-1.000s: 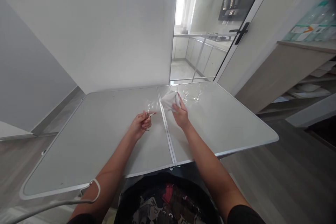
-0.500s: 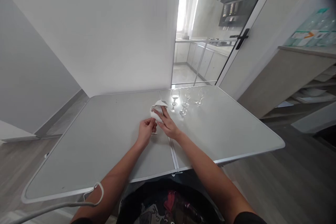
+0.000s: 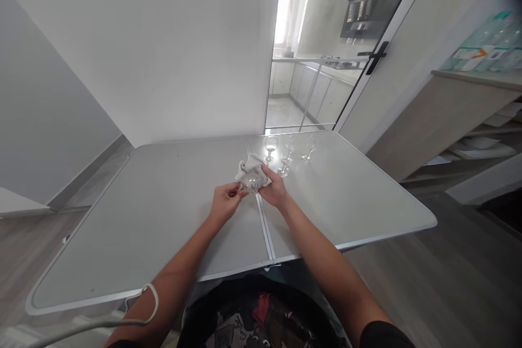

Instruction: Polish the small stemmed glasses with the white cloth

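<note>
Over the middle of the table I hold a clear wine glass point(image 3: 250, 182), its rounded bowl facing toward me. A white cloth point(image 3: 255, 162) is bunched around the far side of the bowl. My left hand point(image 3: 227, 199) is closed, its fingertips pinching the glass at the lower left; the stem is mostly hidden. My right hand point(image 3: 274, 187) grips the cloth against the right side of the bowl, thumb on top. Just beyond it, several stemmed glasses stand upright, among them a glass at the left of the group point(image 3: 271, 145) and a nearer one point(image 3: 283, 168).
The light grey folding table point(image 3: 163, 228) has a metal edge and a centre seam. Behind it are a white wall point(image 3: 196, 54) and a glass door with a black handle point(image 3: 373, 57). Bottles point(image 3: 485, 46) sit on a shelf unit at right. A pale cable point(image 3: 101, 319) crosses lower left.
The glass has turned so its bowl now faces me, with the cloth bunched behind it. My right hand has shifted right and turned, thumb upward. My left hand has moved only slightly.
</note>
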Demonstrator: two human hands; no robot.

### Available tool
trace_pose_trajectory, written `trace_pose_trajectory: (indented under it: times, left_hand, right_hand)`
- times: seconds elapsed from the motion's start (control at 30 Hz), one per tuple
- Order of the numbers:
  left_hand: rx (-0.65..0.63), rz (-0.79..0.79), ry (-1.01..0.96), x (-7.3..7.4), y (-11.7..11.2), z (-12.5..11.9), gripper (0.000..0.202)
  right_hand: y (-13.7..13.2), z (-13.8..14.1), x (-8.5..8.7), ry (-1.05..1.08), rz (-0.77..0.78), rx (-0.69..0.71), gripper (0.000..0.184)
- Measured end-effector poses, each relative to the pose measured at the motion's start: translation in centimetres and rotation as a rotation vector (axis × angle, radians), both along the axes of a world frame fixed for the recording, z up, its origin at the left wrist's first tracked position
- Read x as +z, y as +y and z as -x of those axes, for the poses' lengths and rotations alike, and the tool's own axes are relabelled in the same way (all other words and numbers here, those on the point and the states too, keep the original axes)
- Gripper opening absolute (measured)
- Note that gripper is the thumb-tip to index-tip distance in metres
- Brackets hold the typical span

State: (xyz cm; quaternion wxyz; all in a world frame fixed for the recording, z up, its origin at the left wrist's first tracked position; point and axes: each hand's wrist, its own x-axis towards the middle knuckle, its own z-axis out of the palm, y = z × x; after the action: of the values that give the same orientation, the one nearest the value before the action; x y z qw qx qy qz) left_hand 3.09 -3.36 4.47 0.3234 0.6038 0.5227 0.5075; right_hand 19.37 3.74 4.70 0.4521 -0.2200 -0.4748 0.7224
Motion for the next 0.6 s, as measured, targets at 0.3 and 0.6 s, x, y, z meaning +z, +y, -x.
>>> trace_pose_trajectory:
  times: [0.3,0.6]
  left_hand:
    - [0.314,0.102,-0.425,-2.8,2.3,0.1,0.060]
    - [0.157,0.078,-0.479,-2.6,1.9,-0.1,0.059]
  right_hand:
    - [-2.9,4.2,-3.3,-0.136,-0.165,0.025,0.049]
    - [-1.9,3.9,-2.9,-0.141,-0.168,-0.022,0.049]
